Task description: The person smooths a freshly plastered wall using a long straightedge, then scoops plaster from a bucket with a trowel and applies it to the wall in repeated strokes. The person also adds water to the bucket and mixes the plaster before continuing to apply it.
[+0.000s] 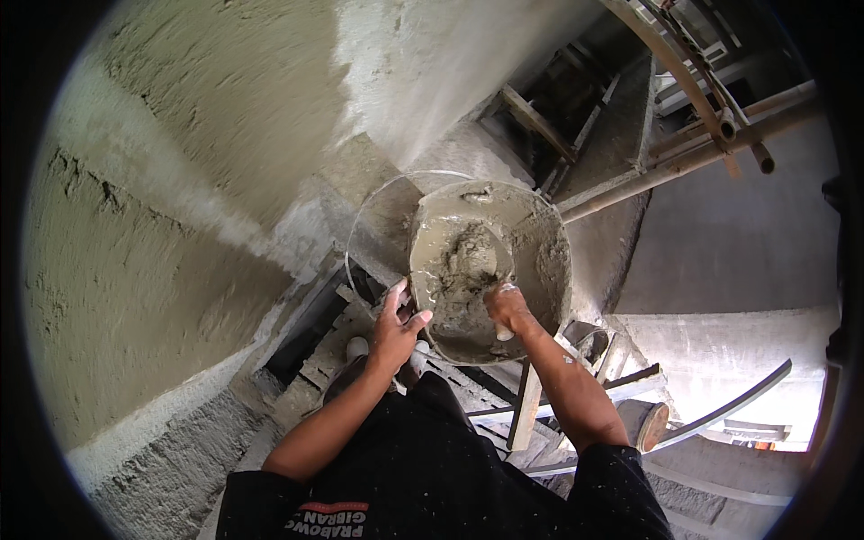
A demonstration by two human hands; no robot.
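In front of me stands a round tub (pixel 560 261) holding wet grey mortar (pixel 450 319). My right hand (pixel 508 309) is closed round the handle of a trowel (pixel 504 333), the handle's end poking out below the fist. The trowel's blade is in the mortar and coated with it, so its outline is hard to make out. At the tub's near left rim is my left hand (pixel 396 329), thumb and fingers apart, close against the outside edge. Whether it presses on the rim I cannot tell.
A large thin hoop or rim (pixel 353 236) shows behind the tub's left side. Left is a wall (pixel 180 135) partly covered in wet plaster. Bamboo poles (pixel 693 180) cross at upper right. Wooden boards (pixel 526 409) and a curved strip (pixel 729 405) lie lower right.
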